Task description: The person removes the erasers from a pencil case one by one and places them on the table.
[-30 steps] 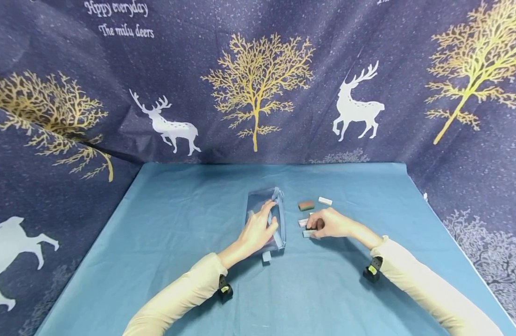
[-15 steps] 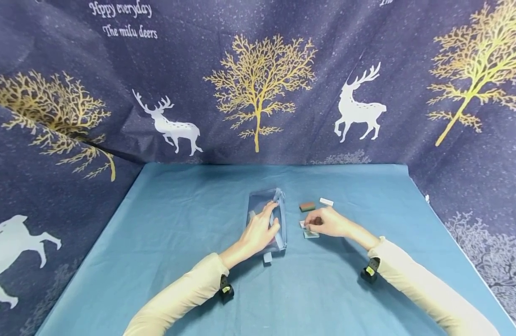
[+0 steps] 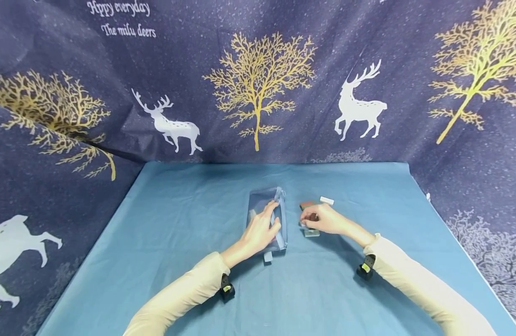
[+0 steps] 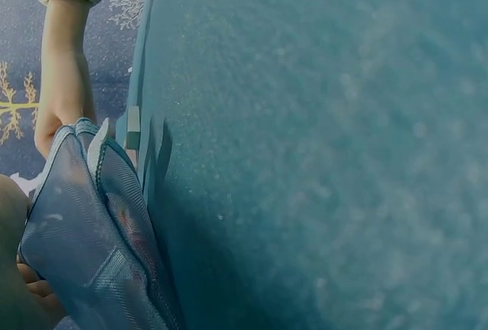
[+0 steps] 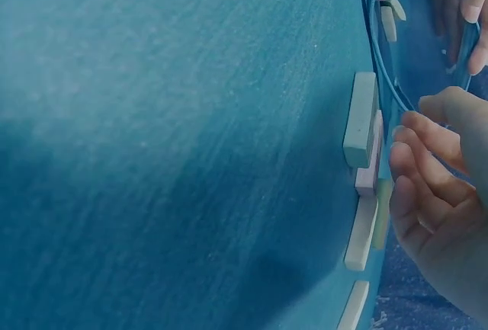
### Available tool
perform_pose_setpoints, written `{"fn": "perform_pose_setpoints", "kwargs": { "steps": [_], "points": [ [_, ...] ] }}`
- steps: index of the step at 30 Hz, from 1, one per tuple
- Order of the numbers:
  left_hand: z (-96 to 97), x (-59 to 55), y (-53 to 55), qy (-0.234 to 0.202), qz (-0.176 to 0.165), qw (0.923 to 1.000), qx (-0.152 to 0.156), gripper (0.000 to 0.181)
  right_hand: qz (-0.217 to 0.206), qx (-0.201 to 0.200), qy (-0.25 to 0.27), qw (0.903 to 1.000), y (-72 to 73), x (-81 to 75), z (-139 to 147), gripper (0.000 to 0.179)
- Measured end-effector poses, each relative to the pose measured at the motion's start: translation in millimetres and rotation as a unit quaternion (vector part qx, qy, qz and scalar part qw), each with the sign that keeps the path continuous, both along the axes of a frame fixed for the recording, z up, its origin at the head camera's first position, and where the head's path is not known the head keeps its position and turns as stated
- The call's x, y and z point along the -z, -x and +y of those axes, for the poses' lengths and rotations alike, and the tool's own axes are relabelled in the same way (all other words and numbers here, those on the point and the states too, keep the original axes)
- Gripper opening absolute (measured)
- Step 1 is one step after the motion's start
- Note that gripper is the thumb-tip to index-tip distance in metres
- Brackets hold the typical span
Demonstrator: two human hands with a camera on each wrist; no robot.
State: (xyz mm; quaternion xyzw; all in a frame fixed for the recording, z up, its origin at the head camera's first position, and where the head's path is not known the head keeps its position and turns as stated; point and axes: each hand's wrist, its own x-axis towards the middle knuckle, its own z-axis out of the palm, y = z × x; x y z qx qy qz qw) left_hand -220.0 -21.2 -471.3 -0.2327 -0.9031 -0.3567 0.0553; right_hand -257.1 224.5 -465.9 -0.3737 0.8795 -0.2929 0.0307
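Observation:
A blue mesh zip pouch (image 3: 258, 198) lies in the middle of the table, its zip side facing right. My left hand (image 3: 258, 229) holds its opening edge; in the right wrist view, that hand's fingers (image 5: 474, 2) are at the rim. Small items show inside the pouch, too blurred to name. My right hand (image 3: 323, 219) is just right of the pouch with fingers curled over small block erasers. A pale green eraser (image 5: 360, 120) and a pinkish one (image 5: 367, 170) lie by its fingertips. Whether the fingers pinch one is hidden.
A red-and-green block (image 3: 307, 204) and a white eraser (image 3: 326, 200) lie behind my right hand. A small pale block (image 3: 268, 257) sits at the pouch's near end. Patterned cloth (image 3: 258, 93) hangs behind the blue table (image 3: 191, 196).
My right hand has shifted slightly left over the erasers, now partly covering the red-and-green block. The left hand and the pouch have stayed in place.

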Motion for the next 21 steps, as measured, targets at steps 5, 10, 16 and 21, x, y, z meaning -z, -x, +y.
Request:
{"fn": "perform_pose_setpoints", "kwargs": {
  "steps": [5,10,16,21],
  "points": [
    [-0.1,0.1,-0.1,0.006,0.024,0.9997,-0.005,0.048,0.013,0.010,0.000,0.9999,1.1,-2.0,-5,0.011],
    [-0.3,0.3,0.5,0.006,0.035,0.9994,-0.004,0.048,0.005,0.004,0.008,0.9999,2.1,-3.2,-11,0.013],
    [-0.4,-0.3,-0.1,0.012,0.032,0.9994,-0.007,0.047,-0.002,-0.004,0.005,1.0000,2.8,-2.2,-18,0.014],
    [0.2,-1.6,0.5,0.013,0.039,0.9991,-0.003,0.046,-0.007,0.000,-0.001,1.0000,5.3,-1.5,-22,0.015]
  ]
}}
